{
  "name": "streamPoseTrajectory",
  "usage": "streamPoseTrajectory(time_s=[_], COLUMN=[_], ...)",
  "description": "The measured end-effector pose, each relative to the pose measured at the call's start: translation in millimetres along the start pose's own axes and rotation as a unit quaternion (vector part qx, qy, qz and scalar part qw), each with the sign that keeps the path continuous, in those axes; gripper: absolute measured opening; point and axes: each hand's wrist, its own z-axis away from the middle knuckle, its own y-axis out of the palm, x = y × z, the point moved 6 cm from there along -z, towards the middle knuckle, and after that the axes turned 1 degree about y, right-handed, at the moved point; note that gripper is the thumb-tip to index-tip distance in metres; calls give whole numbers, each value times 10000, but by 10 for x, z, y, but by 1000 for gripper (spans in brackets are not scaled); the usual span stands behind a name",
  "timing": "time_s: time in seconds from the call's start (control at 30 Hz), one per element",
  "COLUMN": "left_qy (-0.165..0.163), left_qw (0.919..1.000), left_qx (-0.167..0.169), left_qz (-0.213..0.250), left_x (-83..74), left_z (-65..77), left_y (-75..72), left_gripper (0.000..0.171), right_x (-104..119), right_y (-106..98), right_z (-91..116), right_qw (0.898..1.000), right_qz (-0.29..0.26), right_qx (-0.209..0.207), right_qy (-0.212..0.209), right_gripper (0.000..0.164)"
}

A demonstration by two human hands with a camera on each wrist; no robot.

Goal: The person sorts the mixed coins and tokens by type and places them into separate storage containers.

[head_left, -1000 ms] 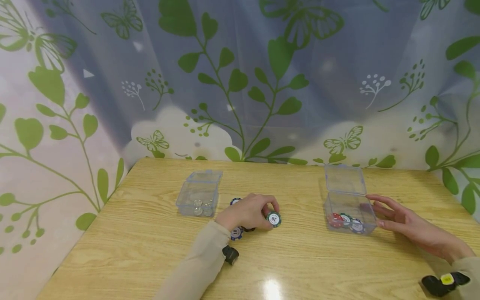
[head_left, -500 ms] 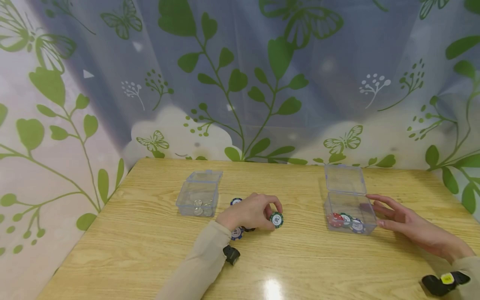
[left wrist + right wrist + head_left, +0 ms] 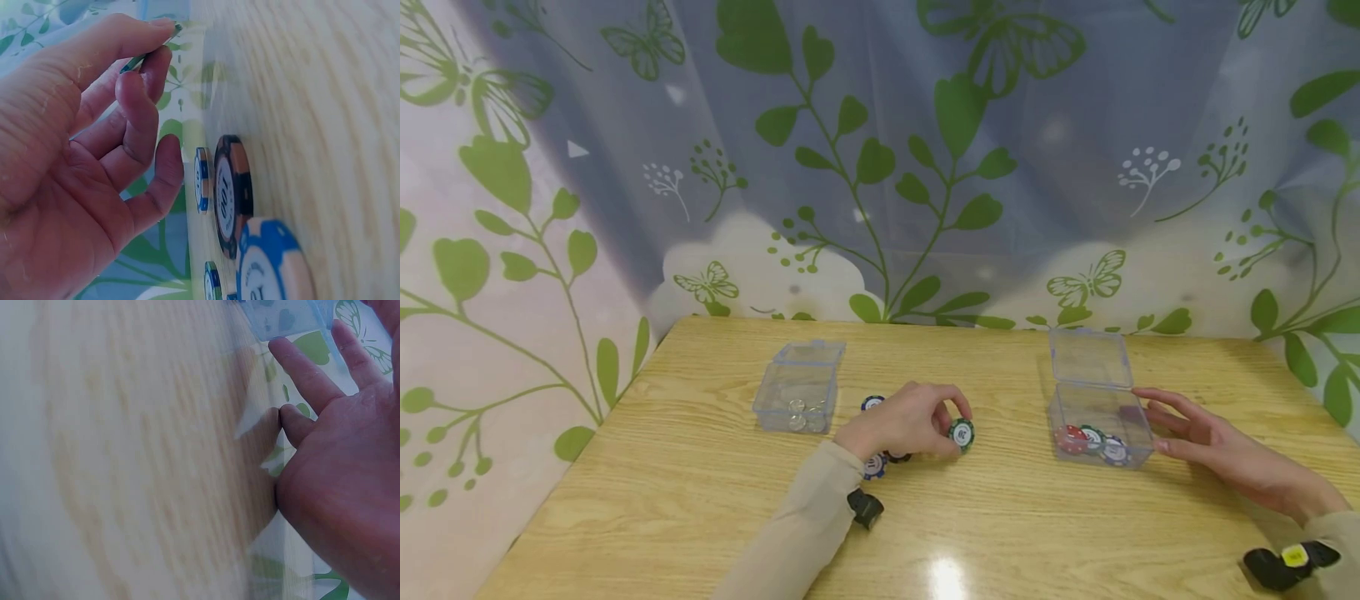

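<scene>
My left hand (image 3: 902, 423) pinches a green-edged poker chip (image 3: 961, 433) marked 20 between thumb and fingertips. In the left wrist view that green chip (image 3: 134, 62) is seen nearly edge-on, raised off the table. Below the hand lie several loose chips: a black one (image 3: 226, 197) marked 100, a blue one (image 3: 259, 269) close in front, a smaller-looking blue one (image 3: 200, 181) and a green one (image 3: 212, 281). My right hand (image 3: 1217, 450) has its fingers extended, fingertips at the right side of a clear box (image 3: 1138, 417) holding a red chip (image 3: 1071, 439), a green chip and a blue chip (image 3: 1116, 451).
A second clear plastic box (image 3: 767, 417) stands at the left with its lid tipped back, several coins (image 3: 797, 412) inside. The right box's lid (image 3: 1090, 360) is also raised. Behind the wooden table (image 3: 1000, 517) hangs a leaf-patterned curtain (image 3: 880, 192).
My left hand has drifted slightly right with the green poker chip, whose face has turned a little. The right hand and both boxes have stayed in place.
</scene>
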Motion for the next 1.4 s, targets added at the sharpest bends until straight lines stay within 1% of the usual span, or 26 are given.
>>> streamPoseTrajectory(time_s=[0.2,0.37,0.5,0.73,0.97,1.1,1.4], left_qy=[96,138,197,323,375,433,578], left_qw=[9993,9988,9982,9964,9939,9934,9927], left_qx=[-118,-172,-247,-471,-514,-532,-578], left_qz=[332,448,517,622,896,919,891], left_x=[-72,-143,-197,-326,-413,-460,-541], left_z=[-37,-90,-158,-265,-377,-427,-522], left_y=[0,4,22,52,102,115,152], left_gripper=[36,38,38,37,36,37,37], right_x=[2,9,15,18,20,15,12], right_y=[3,8,6,8,2,-5,-5], right_z=[-2,1,-2,0,10,13,9], right_qw=[10000,9999,9999,9999,9998,9995,9997], right_qz=[12,104,105,52,77,185,161], right_qx=[3,-10,-13,1,19,2,-42], right_qy=[-20,-60,-87,-118,-193,-263,-171], right_gripper=[71,71,71,71,70,70,71])
